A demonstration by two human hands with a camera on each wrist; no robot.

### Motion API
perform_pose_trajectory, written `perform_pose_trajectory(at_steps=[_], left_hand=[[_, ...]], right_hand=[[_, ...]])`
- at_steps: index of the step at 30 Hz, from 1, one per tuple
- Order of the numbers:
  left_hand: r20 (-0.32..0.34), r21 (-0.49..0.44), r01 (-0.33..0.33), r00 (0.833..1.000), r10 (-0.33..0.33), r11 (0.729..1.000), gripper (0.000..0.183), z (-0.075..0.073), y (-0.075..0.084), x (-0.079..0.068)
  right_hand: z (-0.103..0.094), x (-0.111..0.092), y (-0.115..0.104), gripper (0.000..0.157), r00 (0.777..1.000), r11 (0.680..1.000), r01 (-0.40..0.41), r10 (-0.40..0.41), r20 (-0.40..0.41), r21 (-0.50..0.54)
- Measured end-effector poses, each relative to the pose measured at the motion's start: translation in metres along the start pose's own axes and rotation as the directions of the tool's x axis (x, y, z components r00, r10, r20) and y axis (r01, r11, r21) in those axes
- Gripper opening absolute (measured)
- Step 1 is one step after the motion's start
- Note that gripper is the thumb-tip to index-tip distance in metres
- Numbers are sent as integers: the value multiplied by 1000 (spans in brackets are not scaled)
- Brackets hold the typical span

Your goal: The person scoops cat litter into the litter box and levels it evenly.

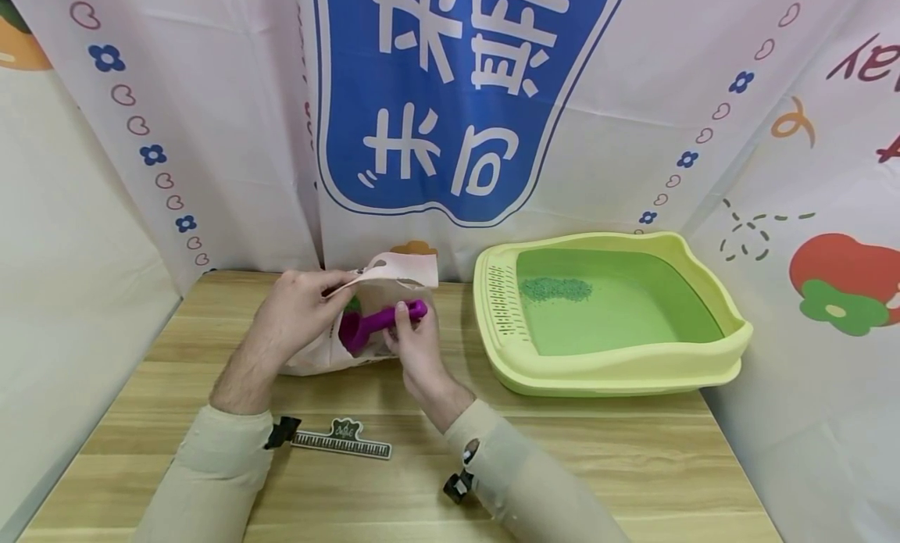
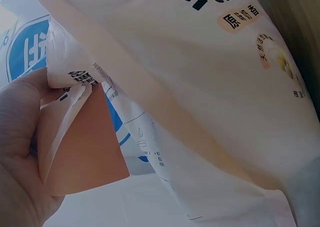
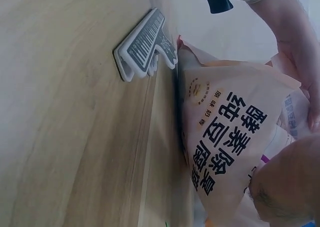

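My left hand [image 1: 298, 309] pinches the upper edge of a pale pink bag [image 1: 411, 271] and holds its mouth apart. In the left wrist view, fingers curl round the bag's folded flap [image 2: 90, 147]. A purple scoop [image 1: 380, 320] is in my right hand [image 1: 420, 351], gripped by its handle with the thumb on top. Its bowl sits inside the bag's opening, partly hidden by the bag's near side. Black printed characters show on the bag [image 3: 230, 127] in the right wrist view, where most of the scoop is hidden.
Right of the bag stands a yellow-green litter box [image 1: 605, 363] with a small patch of green granules [image 1: 558, 289] on its floor. A piano-patterned clip [image 1: 342, 441] lies on the wooden table [image 1: 394, 504] between the forearms. A printed curtain [image 1: 253, 137] hangs behind.
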State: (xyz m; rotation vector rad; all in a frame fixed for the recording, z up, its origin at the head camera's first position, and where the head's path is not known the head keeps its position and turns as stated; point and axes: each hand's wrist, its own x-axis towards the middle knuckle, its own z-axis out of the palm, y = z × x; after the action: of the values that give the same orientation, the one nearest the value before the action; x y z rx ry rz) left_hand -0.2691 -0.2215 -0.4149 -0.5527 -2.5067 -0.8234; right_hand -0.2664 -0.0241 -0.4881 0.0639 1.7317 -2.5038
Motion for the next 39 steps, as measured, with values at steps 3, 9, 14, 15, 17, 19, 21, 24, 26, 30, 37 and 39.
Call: perform_pose_trajectory(at_steps=[3,9,14,15,17,19,21,24,26,30,37,39], left_hand=[[9,-6,4,1000,-4,1000,18,0,0,0],[7,-7,3,1000,-3,1000,17,1,0,0],[-1,-11,-3,1000,3,1000,16,1,0,0],[1,-14,-1,1000,1,1000,16,1,0,0],[6,-19,7,1000,-7,1000,16,1,1,0],[12,-24,14,1000,-14,1000,17,2,0,0],[15,-22,18,1000,-18,1000,18,2,0,0],[18,-25,24,1000,-23,999,20,2,0,0],[17,-23,28,999,-28,999,19,1,0,0],[17,-18,39,999,-39,999,19,0,0,-1],[22,-4,69,997,-68,998,20,-2,-1,-2],[19,-7,75,997,-75,997,20,-4,-1,-2]], right_hand=[[-1,2,2,41,1000,1000,-25,25,-11,8],[-2,7,4,41,998,998,-57,57,-1,36],[-3,11,1,43,993,988,-117,117,4,100],[-2,11,0,43,992,986,-126,126,2,108],[-2,12,-1,43,991,984,-135,136,-4,116],[-3,12,-2,42,990,982,-142,143,-3,127],[-4,12,-3,41,989,980,-145,146,4,139],[-5,12,-5,39,989,977,-149,148,14,154],[-5,11,-5,38,988,975,-152,150,25,165],[-5,9,-8,40,986,969,-165,158,51,185],[-7,7,-14,42,984,955,-176,172,38,238],[-9,6,-16,39,984,952,-177,176,24,251]])
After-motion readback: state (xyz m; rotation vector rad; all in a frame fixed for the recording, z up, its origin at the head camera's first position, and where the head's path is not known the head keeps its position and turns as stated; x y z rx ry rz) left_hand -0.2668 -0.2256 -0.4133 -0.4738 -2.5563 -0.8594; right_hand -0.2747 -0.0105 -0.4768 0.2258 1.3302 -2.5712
